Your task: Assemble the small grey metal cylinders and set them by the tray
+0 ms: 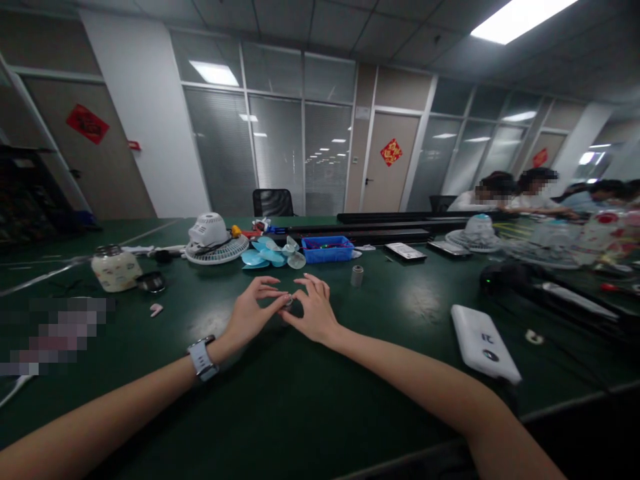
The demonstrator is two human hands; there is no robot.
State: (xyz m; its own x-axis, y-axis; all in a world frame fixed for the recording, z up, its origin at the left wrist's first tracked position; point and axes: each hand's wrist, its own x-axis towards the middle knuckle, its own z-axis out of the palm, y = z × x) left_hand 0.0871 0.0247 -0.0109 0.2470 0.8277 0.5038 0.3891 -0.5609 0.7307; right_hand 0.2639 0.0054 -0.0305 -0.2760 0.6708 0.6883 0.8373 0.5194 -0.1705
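My left hand (256, 307) and my right hand (316, 310) meet above the green table (300, 413), their thumbs and index fingertips pinched round one small ring-like part (289, 301). Fingers partly cover the part, so its exact shape is unclear. A small grey cylinder (357, 276) stands on the table to the right of my right hand. Beyond my hands lie light blue fan blades (265, 254) and a blue basket (327, 249) with small items in it.
White fan parts (210, 233) and a patterned jar (116, 269) stand at the left. On the right are a white power bank (485, 343), a black device (555, 293) and another fan part (479, 232). People sit at the far right.
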